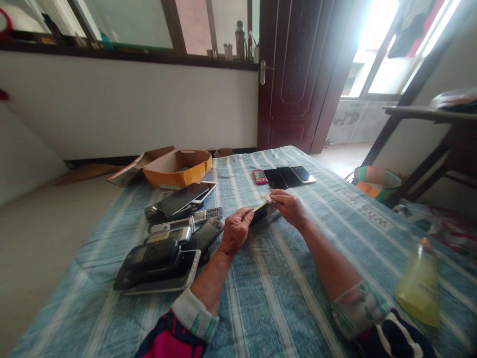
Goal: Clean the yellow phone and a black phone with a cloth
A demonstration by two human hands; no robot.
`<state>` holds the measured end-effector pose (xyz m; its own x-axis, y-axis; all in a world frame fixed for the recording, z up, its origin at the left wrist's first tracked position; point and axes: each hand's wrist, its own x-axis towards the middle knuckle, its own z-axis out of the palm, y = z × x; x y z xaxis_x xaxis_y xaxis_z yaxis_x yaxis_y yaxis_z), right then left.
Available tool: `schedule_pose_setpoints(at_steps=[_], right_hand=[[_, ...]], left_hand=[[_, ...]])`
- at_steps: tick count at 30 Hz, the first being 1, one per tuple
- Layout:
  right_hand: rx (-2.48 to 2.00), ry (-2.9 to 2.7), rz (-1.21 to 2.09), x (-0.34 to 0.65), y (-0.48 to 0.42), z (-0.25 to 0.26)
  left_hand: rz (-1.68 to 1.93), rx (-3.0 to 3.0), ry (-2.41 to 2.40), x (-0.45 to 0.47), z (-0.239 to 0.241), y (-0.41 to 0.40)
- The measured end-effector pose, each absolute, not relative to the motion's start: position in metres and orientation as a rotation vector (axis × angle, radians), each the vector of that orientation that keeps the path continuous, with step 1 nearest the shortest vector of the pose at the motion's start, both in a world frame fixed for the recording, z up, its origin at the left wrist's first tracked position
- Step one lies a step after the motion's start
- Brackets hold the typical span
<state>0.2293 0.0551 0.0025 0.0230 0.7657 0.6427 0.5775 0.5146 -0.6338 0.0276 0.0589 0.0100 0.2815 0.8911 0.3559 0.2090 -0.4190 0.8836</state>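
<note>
My left hand (237, 229) grips the near end of a dark mobile phone (260, 214) with a yellowish edge, held tilted above the striped cloth. At the phone's far end, my right hand (289, 206) pinches a small white wipe (266, 197) against it. Just beyond, a pink keypad phone (260, 176) lies beside a row of dark smartphones (286, 176). Left of my hands is a loose pile of old phones and tablets, including a black handset (152, 256) on a white-edged tablet (192, 271) and a small keypad phone (207, 214).
An open orange cardboard box (179, 176) stands at the far left of the cloth-covered bed or table (276, 308). A yellow-green bottle (420, 283) is at the right. Beyond are a dark red door (294, 99) and a side table (428, 114).
</note>
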Motion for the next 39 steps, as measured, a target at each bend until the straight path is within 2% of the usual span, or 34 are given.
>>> schedule_pose_setpoints(at_steps=[4,9,12,22,34,39], right_hand=[[-1.212,-1.365,0.32,0.236,0.056,-0.001],[-1.156,-0.947,0.704,0.225,0.056,0.0],[-1.136,-0.769,0.824,0.217,0.057,0.004],[-1.347,-0.788,0.7,0.228,0.059,-0.002],[-1.248,-0.875,0.788,0.22,0.055,0.004],[-1.387,-0.931,0.68,0.228,0.058,-0.003]], left_hand=[[1.16,1.82,1.002,0.027,0.01,0.058],[1.168,1.823,1.016,0.028,0.01,0.058],[1.168,1.83,1.019,0.028,0.01,0.057],[1.169,1.875,1.023,0.028,0.01,0.056],[1.169,1.858,1.056,0.028,0.009,0.057],[1.188,1.865,1.062,0.028,0.008,0.058]])
